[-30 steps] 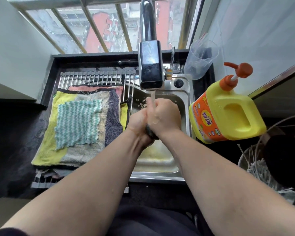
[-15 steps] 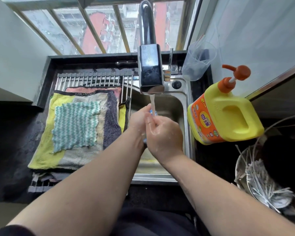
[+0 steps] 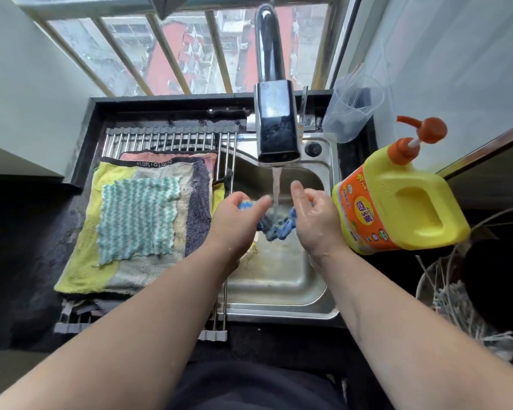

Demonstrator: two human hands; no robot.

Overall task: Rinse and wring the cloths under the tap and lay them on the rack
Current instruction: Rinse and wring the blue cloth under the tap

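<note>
Two hands [image 3: 234, 224] [image 3: 316, 220] now apart (one cloth [image 3: 276, 226])

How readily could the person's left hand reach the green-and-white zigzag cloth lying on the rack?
Probably yes. The green-and-white zigzag cloth lies uncovered, topmost on the metal-rod rack, just beside the left hand, with nothing between them. But that hand's fingers hold the blue cloth.

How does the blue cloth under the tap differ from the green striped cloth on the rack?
The blue cloth hangs bunched between left hand and right hand, in the stream; the green striped cloth lies spread flat on the rack, untouched. Both look wavy-patterned.
</note>
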